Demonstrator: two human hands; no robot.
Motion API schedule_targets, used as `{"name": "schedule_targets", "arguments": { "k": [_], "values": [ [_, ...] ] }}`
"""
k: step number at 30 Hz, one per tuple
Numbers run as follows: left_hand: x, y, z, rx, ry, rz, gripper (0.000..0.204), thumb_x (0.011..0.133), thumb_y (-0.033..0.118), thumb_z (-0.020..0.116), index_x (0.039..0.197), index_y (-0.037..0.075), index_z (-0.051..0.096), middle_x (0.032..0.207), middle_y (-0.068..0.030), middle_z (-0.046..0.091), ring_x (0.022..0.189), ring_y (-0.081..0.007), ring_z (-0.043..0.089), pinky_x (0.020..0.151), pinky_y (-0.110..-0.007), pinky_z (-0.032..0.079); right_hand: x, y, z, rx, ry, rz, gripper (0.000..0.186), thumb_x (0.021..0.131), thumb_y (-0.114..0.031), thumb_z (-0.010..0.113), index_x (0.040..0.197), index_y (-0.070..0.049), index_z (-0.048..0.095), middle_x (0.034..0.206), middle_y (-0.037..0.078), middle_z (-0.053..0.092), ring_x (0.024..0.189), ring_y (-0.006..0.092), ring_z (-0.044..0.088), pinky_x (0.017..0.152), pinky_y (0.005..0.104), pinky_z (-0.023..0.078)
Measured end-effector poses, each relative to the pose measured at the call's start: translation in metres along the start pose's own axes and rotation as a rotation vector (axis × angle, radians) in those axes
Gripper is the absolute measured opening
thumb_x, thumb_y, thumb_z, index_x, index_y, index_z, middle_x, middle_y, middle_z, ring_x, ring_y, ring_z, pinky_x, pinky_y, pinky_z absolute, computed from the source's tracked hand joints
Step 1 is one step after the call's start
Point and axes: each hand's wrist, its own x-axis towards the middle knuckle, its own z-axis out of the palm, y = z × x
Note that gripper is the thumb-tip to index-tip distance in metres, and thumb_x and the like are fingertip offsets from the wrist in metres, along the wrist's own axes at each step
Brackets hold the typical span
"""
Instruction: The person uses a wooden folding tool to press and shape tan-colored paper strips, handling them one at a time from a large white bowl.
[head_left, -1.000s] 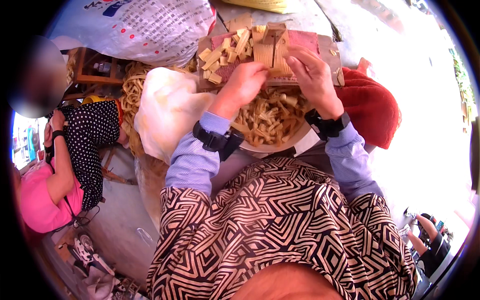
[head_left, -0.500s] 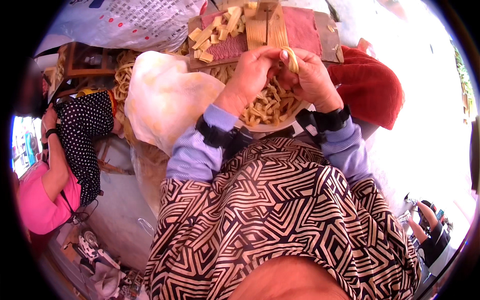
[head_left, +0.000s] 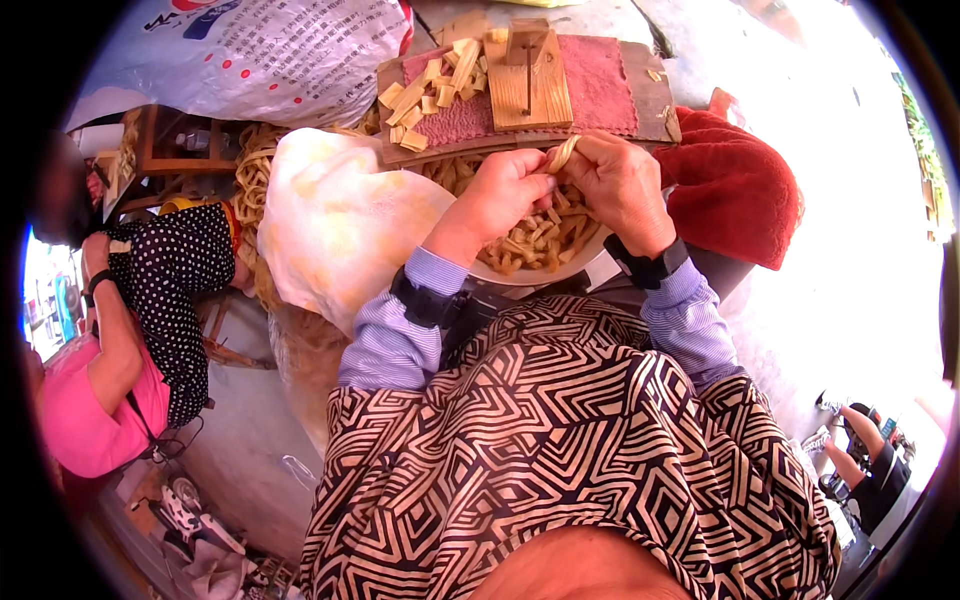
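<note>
The left hand (head_left: 503, 193) and the right hand (head_left: 622, 187) meet in front of the wooden board (head_left: 655, 95), above a pale bowl (head_left: 532, 278) of yellowish strips (head_left: 545, 243). Both hands have their fingers closed on one pale strip (head_left: 564, 153), which bends over the right index finger; its lower part is hidden among the fingers, so how it is folded there is hard to tell. On the board, a pinkish-red cloth (head_left: 605, 85) lies under a wooden block (head_left: 548, 95) with a dark slot or blade along it, and short cut pieces (head_left: 440, 90) lie loose to its left. A white cloth (head_left: 345, 220) sits left of the bowl, a red towel (head_left: 735, 195) right of it.
</note>
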Motion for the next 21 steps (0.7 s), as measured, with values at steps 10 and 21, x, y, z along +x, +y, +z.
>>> {"name": "schedule_targets", "arguments": {
  "k": [10, 21],
  "values": [
    [-0.006, -0.008, 0.011, 0.648, 0.314, 0.696, 0.032, 0.083, 0.008, 0.060, 0.114, -0.001, 0.059, 0.112, -0.0177, 0.058, 0.102, -0.0333, 0.058, 0.087, -0.037, 0.048, -0.023, 0.018, 0.028, 1.713, -0.397, 0.844, 0.023, 0.095, -0.019, 0.055, 0.107, -0.001, 0.063, 0.108, 0.007, 0.064, 0.097, 0.0168, 0.061, 0.087, 0.0311, 0.048],
    [0.015, -0.016, 0.022, 0.264, 0.490, 0.337, 0.020, 0.089, 0.020, 0.059, 0.091, 0.001, 0.057, 0.074, -0.0050, 0.057, 0.064, -0.0169, 0.057, 0.057, -0.030, 0.047, -0.011, -0.007, 0.020, 0.354, 0.108, 0.191, 0.013, 0.075, 0.000, 0.065, 0.087, -0.001, 0.070, 0.110, 0.012, 0.057, 0.106, 0.0267, 0.052, 0.089, 0.0336, 0.043]
  ]
}}
